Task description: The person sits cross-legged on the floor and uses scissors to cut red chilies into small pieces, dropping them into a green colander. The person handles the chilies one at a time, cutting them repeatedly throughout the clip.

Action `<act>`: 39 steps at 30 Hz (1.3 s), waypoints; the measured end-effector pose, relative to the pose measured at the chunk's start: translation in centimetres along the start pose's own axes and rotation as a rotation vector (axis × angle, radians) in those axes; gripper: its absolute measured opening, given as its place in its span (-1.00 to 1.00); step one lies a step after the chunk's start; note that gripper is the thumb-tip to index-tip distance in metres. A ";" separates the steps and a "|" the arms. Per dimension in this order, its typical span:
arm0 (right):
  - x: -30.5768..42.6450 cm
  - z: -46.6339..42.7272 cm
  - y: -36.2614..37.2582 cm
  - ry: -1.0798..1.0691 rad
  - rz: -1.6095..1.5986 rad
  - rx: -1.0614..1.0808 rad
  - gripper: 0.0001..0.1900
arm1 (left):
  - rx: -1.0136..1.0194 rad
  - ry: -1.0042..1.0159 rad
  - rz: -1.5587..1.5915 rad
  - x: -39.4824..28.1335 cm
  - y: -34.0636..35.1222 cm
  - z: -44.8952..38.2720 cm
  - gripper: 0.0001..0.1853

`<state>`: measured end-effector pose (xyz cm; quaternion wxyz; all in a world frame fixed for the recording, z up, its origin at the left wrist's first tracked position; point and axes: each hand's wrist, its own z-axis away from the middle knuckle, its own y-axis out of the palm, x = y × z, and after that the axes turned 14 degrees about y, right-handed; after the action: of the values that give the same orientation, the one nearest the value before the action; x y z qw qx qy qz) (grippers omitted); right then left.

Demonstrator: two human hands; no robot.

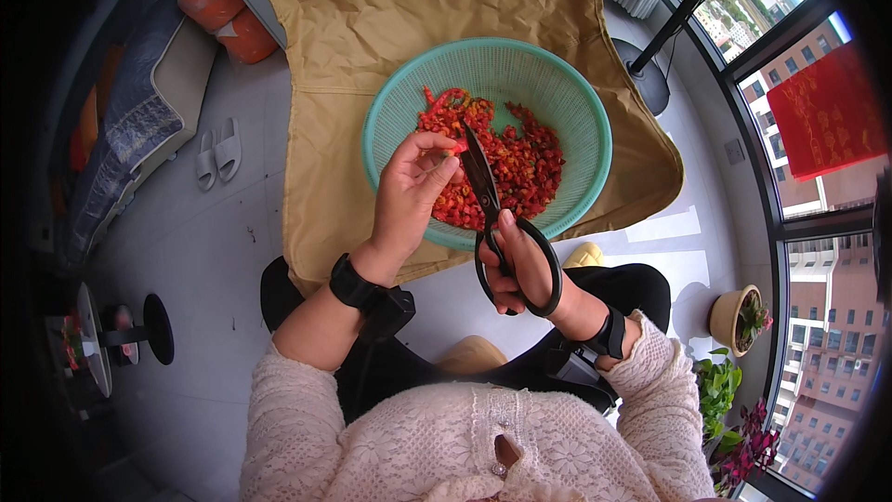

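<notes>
My left hand (pixel 417 178) pinches a small piece of red chili pepper (pixel 458 147) between thumb and fingertips. In my right hand (pixel 524 265) is a pair of black-handled scissors (pixel 486 178), the fingers through its loops. The blades point up and away from me, their tips close beside the pepper piece; they look nearly closed. Both hands are over the near side of a turquoise mesh plastic basket (pixel 585 101). Chopped red chili peppers (pixel 519 171) cover its bottom, and a longer whole pepper (pixel 437 103) lies on the heap at the far left.
Under the basket spreads a tan cloth (pixel 334 146). Grey slippers (pixel 227 150) lie on the tiled floor at left, near a plastic-covered sofa (pixel 139 111). A standing fan's base (pixel 644 80) and a potted plant (pixel 732 321) stand by the windows at right.
</notes>
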<state>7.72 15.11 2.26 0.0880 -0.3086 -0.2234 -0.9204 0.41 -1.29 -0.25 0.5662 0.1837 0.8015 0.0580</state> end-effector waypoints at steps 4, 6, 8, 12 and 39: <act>0.0 0.0 -0.1 0.000 -0.012 0.017 -0.37 | -0.015 0.013 -0.011 -0.1 0.0 0.0 -0.78; -0.1 0.0 -0.1 0.004 -0.021 0.025 -0.37 | -0.008 0.019 0.000 -0.1 -0.1 0.0 -0.78; 0.0 0.0 -0.1 0.003 -0.027 0.029 -0.38 | -0.009 0.014 -0.007 0.0 -0.2 0.0 -0.79; 0.1 0.1 0.0 0.003 -0.019 0.024 -0.38 | -0.017 0.019 0.006 0.1 -0.3 0.0 -0.80; -0.2 0.1 0.3 -0.004 0.053 0.127 -0.35 | -0.075 0.040 0.084 0.0 -0.7 -0.3 -0.82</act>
<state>8.00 14.88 2.32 0.1313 -0.3099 -0.2731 -0.9012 -0.05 -1.87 -0.35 0.5534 0.1948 0.8015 0.1152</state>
